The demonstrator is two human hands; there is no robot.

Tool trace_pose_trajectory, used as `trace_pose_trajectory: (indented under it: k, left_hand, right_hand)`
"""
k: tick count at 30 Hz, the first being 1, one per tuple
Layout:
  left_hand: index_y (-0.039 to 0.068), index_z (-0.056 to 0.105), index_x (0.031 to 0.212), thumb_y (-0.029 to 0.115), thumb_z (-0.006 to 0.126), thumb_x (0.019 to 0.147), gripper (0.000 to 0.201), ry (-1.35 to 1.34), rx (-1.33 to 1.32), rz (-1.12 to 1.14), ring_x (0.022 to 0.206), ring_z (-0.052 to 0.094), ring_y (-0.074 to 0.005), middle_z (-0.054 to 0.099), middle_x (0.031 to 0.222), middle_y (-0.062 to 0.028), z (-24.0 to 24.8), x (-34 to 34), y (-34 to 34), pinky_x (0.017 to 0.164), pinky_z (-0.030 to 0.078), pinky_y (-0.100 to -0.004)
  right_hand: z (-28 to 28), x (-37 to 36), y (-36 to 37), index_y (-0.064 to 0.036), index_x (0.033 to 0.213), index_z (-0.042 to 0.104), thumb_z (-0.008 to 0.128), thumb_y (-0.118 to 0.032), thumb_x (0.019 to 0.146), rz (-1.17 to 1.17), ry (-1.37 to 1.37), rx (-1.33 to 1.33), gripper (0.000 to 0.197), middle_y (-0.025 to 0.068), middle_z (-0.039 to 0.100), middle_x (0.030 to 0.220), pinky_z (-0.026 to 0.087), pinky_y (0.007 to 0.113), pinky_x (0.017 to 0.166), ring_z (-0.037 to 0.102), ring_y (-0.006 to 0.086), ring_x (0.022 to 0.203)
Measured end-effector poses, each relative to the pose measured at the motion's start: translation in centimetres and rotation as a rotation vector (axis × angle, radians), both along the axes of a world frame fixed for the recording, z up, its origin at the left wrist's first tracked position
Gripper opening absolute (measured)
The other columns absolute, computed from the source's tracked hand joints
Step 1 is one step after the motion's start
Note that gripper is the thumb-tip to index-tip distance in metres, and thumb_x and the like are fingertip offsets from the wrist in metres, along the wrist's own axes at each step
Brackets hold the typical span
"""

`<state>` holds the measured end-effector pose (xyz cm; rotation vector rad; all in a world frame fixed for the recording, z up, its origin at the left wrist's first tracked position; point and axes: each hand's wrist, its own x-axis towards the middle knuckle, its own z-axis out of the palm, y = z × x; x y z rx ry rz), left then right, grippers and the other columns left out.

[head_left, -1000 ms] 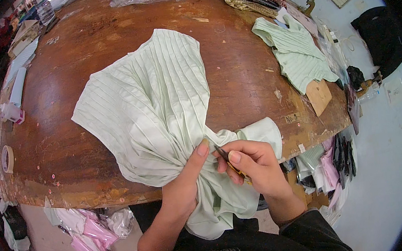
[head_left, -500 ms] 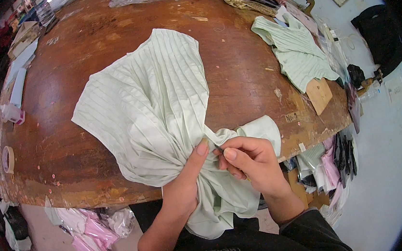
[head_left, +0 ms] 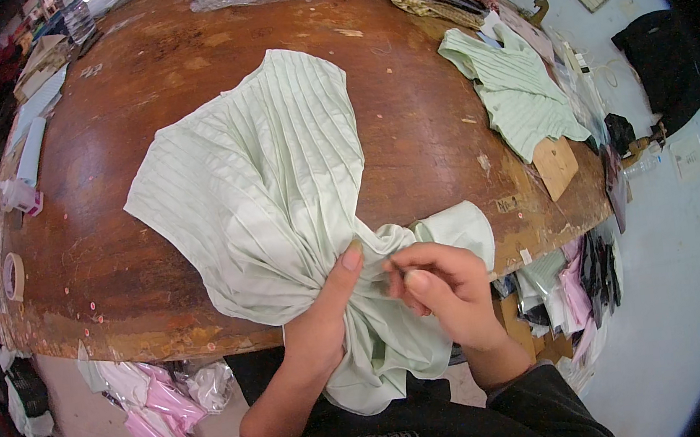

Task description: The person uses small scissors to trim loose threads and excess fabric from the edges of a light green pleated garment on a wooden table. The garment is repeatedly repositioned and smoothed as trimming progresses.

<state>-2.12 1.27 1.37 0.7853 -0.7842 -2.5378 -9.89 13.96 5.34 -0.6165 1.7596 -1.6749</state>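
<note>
One roll of tape (head_left: 13, 276) at far left on round wooden table (head_left: 176, 75). Pale green striped garment (head_left: 253, 177) spread centre, hanging over the near edge. Left hand (head_left: 326, 322) closed, bunching it; right hand (head_left: 441, 285) pinching its fabric. Second green garment (head_left: 514, 89) far right.

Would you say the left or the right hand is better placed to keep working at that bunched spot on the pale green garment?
Probably the right hand: its fingertips pinch at the gathered spot, while the left hand clamps the pale green garment steady at the table edge.
</note>
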Motion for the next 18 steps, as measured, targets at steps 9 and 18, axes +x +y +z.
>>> trace_pose_trajectory:
  k: [9,18]
  left_hand:
    - [0.001,0.056,0.123,0.012,0.066,0.091,0.035,0.016,-0.041,0.005,0.102,0.058,-0.0126,0.061,0.116,-0.0048,-0.6,0.3,-0.3,0.090,0.046,-0.0271]
    - [0.003,0.057,0.122,0.009,0.067,0.089,0.035,-0.014,0.189,-0.062,0.101,0.059,-0.0115,0.062,0.111,-0.0039,-0.7,0.8,-0.9,0.088,0.047,-0.0268]
  right_hand:
    - [-2.2,-1.6,-1.5,0.0027,0.102,0.062,0.070,-0.016,0.081,0.211,1.104,-0.043,0.029,0.0196,0.061,0.121,0.053,0.031,0.064,0.067,0.0252,0.078]
    - [-3.1,-0.3,-1.1,0.0020,0.101,0.060,0.071,-0.017,0.080,0.280,1.008,-0.045,0.030,0.0201,0.062,0.117,0.053,0.033,0.064,0.066,0.0283,0.075]
